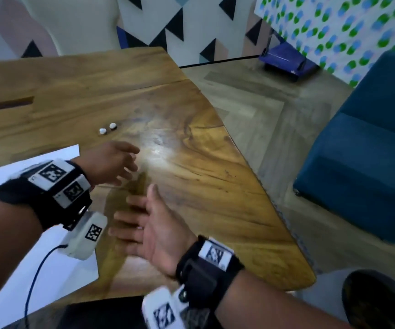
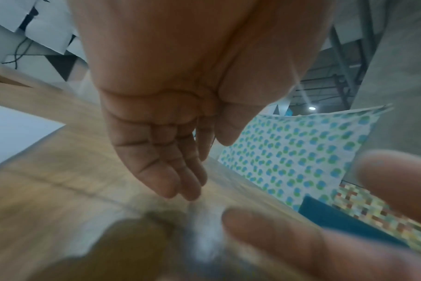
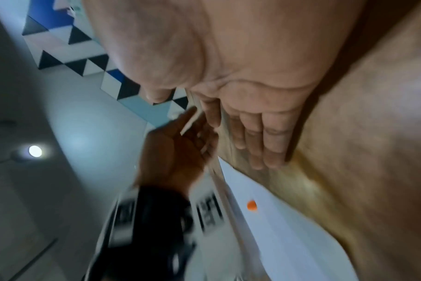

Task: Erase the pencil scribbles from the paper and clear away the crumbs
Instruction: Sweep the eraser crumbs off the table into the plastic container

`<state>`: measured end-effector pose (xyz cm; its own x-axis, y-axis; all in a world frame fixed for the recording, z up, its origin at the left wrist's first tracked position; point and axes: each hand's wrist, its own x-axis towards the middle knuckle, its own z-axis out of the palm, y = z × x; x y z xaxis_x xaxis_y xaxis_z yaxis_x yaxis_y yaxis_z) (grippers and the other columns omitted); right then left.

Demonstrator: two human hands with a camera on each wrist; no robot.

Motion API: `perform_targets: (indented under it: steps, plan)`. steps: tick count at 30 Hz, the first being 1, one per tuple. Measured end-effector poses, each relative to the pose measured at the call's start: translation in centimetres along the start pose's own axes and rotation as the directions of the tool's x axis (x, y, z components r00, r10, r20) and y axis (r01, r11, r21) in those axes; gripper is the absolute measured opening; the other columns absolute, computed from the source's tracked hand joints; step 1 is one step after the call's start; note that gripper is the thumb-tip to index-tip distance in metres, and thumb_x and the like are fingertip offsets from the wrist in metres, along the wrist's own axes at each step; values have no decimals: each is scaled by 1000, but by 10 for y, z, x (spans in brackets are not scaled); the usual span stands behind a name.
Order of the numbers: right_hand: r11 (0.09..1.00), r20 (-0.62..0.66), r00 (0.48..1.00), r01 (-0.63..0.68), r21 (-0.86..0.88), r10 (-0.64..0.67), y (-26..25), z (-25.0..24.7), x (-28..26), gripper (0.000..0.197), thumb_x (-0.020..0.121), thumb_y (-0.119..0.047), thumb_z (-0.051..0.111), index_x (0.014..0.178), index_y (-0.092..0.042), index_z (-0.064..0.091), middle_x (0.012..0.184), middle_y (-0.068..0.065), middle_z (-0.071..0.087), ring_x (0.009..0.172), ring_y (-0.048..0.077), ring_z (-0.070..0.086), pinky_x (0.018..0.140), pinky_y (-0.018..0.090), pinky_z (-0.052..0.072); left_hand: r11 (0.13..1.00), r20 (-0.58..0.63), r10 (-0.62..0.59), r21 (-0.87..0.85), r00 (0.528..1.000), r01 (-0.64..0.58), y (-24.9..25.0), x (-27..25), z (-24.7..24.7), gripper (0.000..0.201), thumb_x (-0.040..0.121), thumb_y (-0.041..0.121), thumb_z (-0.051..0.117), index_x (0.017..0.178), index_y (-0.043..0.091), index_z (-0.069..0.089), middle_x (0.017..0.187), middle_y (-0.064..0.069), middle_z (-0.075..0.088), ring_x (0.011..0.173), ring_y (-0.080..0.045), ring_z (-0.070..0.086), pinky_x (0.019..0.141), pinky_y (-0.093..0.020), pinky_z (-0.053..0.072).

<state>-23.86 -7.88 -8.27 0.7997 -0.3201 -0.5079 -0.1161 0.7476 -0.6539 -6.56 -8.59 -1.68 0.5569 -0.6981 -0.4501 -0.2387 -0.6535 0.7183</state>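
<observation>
A white sheet of paper (image 1: pixel 14 233) lies on the wooden table (image 1: pixel 191 162) at the near left; no scribbles or crumbs can be made out in the blur. My left hand (image 1: pixel 123 162) hovers over the bare wood just right of the paper, fingers straight and together (image 2: pixel 171 171), holding nothing. My right hand (image 1: pixel 130 222) stands on its edge on the table nearer me, fingers (image 3: pixel 264 148) straight and pointing left toward the paper (image 3: pixel 276 228). An orange spot (image 3: pixel 251 205) shows on the paper. Two small white pieces (image 1: pixel 107 128) lie on the wood beyond my left hand.
The table's right edge (image 1: pixel 258 176) runs diagonally, with floor beyond it. A blue armchair (image 1: pixel 369 150) stands to the right and a blue cart (image 1: pixel 286 60) sits on the floor at the back. A dark slot (image 1: pixel 4 104) cuts the tabletop at far left.
</observation>
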Motion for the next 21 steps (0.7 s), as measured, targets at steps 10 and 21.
perform_targets:
  steps: [10, 21]
  plan:
    - [925, -358, 861, 379, -23, -361, -97, -73, -31, 73, 93, -72, 33, 139, -18, 50, 142, 17, 54, 128, 34, 55, 110, 51, 40, 978, 88, 157, 126, 984, -167, -10, -21, 29, 32, 96, 28, 61, 128, 26, 64, 113, -6, 70, 101, -25, 67, 97, -43, 51]
    - [992, -122, 986, 119, 31, -114, -76, -127, -52, 77, 89, -76, 34, 145, -23, 40, 137, 25, 57, 117, 47, 61, 98, 59, 48, 556, 143, -3, 823, 990, -117, -5, -7, 67, 83, 93, 72, 49, 153, 17, 31, 159, -25, 19, 146, -49, 21, 115, -58, 33]
